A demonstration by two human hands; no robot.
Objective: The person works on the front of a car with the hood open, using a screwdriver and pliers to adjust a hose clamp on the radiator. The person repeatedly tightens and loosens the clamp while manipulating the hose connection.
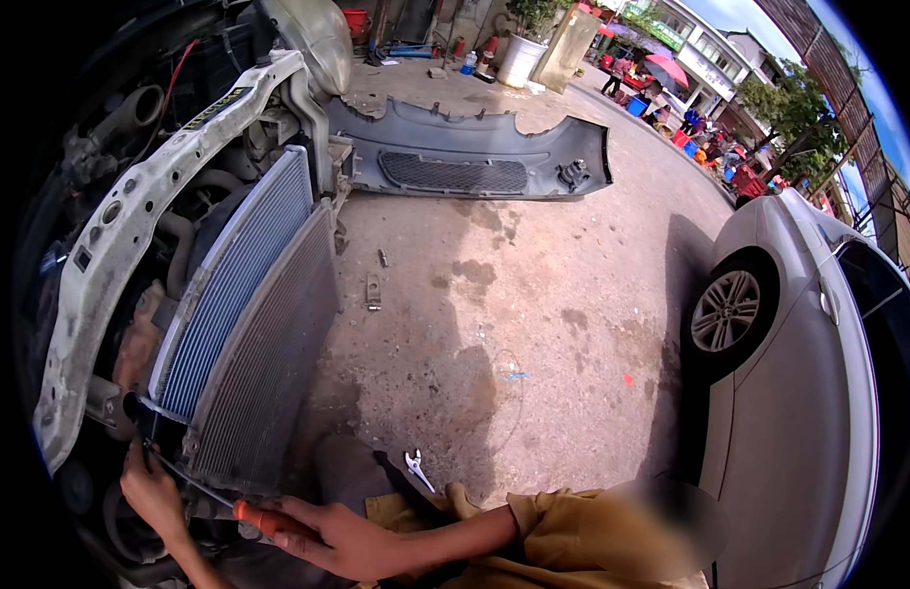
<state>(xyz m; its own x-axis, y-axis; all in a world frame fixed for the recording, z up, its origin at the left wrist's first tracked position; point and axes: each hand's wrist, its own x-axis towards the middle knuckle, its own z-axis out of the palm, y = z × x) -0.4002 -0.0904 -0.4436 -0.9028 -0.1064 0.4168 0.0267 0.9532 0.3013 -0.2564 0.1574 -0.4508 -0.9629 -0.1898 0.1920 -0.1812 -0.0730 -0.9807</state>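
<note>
My right hand (352,540) grips the orange handle of a screwdriver (263,518), its thin shaft slanting up and left toward the near lower corner of a blue-looking finned radiator (234,294). At that corner my left hand (152,499) has its fingers curled near the screwdriver's tip, beside a dark hose end (136,407). What those fingers pinch is too small to tell. A greyer finned condenser (268,368) stands in front of the radiator. Both are under the pale metal crossbeam (131,211) of an opened car front.
Pliers (418,471) lie on the concrete by my knee. Farther off are a small metal bracket (373,291) and a detached bumper (455,123). A silver car (789,422) stands at the right; a white bucket (521,61) and people among umbrellas are in the background.
</note>
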